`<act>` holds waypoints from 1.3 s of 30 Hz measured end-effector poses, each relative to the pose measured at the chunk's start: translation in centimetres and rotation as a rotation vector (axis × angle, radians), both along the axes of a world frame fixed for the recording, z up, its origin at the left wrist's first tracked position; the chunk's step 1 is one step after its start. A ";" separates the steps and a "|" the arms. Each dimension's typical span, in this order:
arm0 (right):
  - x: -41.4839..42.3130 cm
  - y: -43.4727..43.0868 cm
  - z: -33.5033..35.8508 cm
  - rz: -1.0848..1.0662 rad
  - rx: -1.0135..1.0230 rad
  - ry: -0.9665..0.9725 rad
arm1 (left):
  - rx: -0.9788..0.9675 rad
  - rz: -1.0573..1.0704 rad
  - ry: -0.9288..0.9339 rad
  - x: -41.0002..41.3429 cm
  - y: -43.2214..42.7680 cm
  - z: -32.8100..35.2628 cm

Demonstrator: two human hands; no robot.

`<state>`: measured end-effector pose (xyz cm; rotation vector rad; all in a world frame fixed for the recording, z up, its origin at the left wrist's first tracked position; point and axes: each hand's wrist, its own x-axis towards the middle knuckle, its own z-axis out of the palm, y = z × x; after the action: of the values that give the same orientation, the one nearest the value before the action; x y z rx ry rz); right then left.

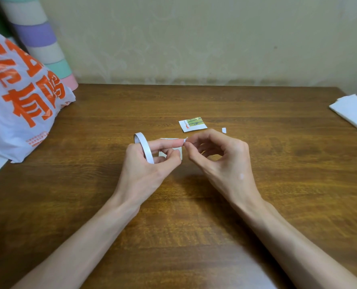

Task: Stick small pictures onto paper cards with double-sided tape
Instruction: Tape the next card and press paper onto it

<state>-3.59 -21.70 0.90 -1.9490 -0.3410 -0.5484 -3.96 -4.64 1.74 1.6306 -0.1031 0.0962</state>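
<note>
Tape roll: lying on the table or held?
Held. The left hand grips the tape roll, clear of the table; the right hand pinches the tape end.

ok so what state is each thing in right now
tape roll: upright, held by the left hand
tape end: pulled out a little, pinched by the right hand
bamboo picture: flat on the table, face up, untouched
white scrap: loose on the table
paper card: flat under the hands, mostly hidden
paper stack: untouched at the right edge
plastic bag: slumped at the left
</note>
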 end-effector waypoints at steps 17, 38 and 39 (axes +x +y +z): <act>0.1 -0.1 0.1 0.006 -0.007 0.060 | 0.062 -0.015 -0.052 0.3 0.4 -0.2; 0.1 -0.1 0.2 -0.004 0.039 0.070 | 0.039 -0.070 -0.097 0.3 0.5 -0.4; 0.1 -0.1 0.2 -0.003 0.041 0.068 | 0.042 -0.071 -0.098 0.3 0.4 -0.4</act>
<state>-3.53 -21.77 1.07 -1.9237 -0.2818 -0.4864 -3.63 -4.20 1.30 1.6620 -0.2396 0.1201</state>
